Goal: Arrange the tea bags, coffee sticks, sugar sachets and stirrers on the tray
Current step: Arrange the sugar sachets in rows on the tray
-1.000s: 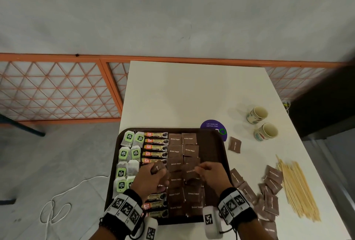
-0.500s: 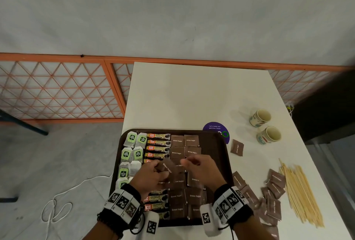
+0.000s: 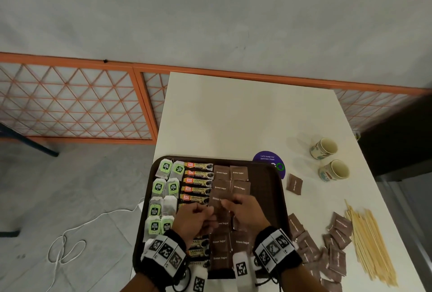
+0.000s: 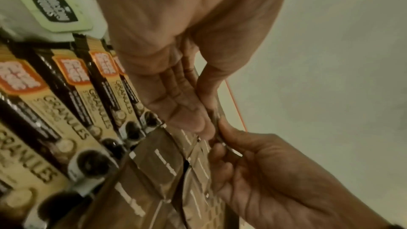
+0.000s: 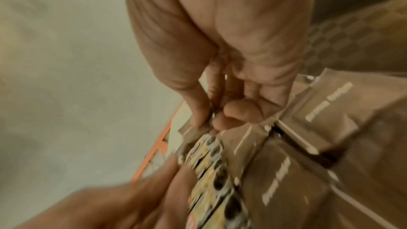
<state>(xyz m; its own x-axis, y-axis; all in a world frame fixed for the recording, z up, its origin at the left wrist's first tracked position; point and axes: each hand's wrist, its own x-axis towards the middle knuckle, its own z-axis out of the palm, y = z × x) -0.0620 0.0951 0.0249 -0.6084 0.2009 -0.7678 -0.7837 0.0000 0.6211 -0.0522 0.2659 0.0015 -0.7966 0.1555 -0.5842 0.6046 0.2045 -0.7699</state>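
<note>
**Mia:** So what are the hands doing?

**Sam:** Both pinch one brown sugar sachet [image 3: 216, 202] over the middle of the dark tray [image 3: 279, 200]. The left hand [image 3: 195, 220] nips its near-left edge and the right hand [image 3: 247, 209] nips the right edge, thumb against finger.

**Mia:** Is it heavy?

**Sam:** I think it's very light. It's thin paper, a bit floppy, and the sugar inside can slide around. Hold it by the flat edges, not the fat middle.

**Mia:** Could it slip?

**Sam:** Maybe. The right wrist view is blurry, so I can't tell how tight that pinch is.

**Mia:** Where's the rest?

**Sam:** Tea bags [image 3: 163, 188] sit on the tray's left, coffee sticks [image 3: 197, 180] next to them. More loose sachets [image 3: 332, 254] and the wooden stirrers [image 3: 371, 247] lie on the table to the right.
</note>
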